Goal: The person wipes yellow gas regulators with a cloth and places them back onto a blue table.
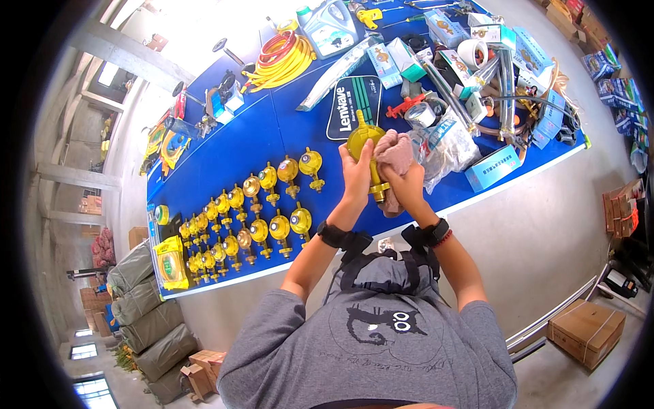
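My left hand (355, 176) is closed around a yellow gas regulator (360, 140), held upright above the near edge of the blue table (252, 140). In my right hand (410, 188) is a pinkish cloth (395, 151), bunched against the regulator's side; one end hangs below my fingers. Left of my hands, many similar regulators stand in two slanting rows; the far row ends at one regulator (310, 162), the near row at another (300, 218). A black and green racket cover (354, 102) lies just beyond the held regulator.
Blue boxes (494, 168), metal tubes and clear plastic bags (449, 146) crowd the table's right side. Yellow and red hoses (283, 61) and a grey jug (328, 31) stand at the back. A yellow packet (170, 262) is at the left end. A carton (587, 330) sits on the floor.
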`<state>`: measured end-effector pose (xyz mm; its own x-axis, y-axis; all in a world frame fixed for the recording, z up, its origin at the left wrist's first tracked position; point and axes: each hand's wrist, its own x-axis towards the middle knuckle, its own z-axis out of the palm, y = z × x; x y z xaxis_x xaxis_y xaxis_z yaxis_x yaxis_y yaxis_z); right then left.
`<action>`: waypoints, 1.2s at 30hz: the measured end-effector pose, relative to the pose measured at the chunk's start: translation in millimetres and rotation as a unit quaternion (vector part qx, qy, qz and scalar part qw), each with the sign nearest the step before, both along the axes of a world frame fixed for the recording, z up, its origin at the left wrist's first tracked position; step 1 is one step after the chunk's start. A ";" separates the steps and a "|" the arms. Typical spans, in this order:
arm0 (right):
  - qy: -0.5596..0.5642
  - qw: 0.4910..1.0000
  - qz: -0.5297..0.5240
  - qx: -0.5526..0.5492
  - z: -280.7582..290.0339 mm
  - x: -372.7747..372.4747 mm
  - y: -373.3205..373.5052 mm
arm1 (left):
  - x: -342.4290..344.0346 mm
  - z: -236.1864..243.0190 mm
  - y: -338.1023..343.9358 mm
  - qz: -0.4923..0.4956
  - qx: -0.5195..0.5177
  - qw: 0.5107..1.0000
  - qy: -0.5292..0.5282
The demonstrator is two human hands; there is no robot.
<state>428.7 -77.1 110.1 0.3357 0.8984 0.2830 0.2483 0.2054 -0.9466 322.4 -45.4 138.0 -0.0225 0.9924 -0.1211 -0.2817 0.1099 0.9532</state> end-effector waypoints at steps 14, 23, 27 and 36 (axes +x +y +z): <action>0.113 0.992 -0.052 -0.021 2.1 12.8 -0.7 | 16.6 1.8 15.3 -0.074 0.041 0.995 0.060; 0.468 0.882 -0.042 -0.037 -11.8 69.1 7.2 | -3.7 23.8 5.1 -0.213 0.158 0.898 0.352; 0.205 0.977 0.047 0.015 21.6 82.0 -4.9 | -16.4 40.6 11.9 -0.317 0.227 0.796 0.463; -0.115 0.993 0.017 -0.007 2.6 62.7 13.1 | -17.6 30.9 5.7 -0.290 0.306 0.700 0.576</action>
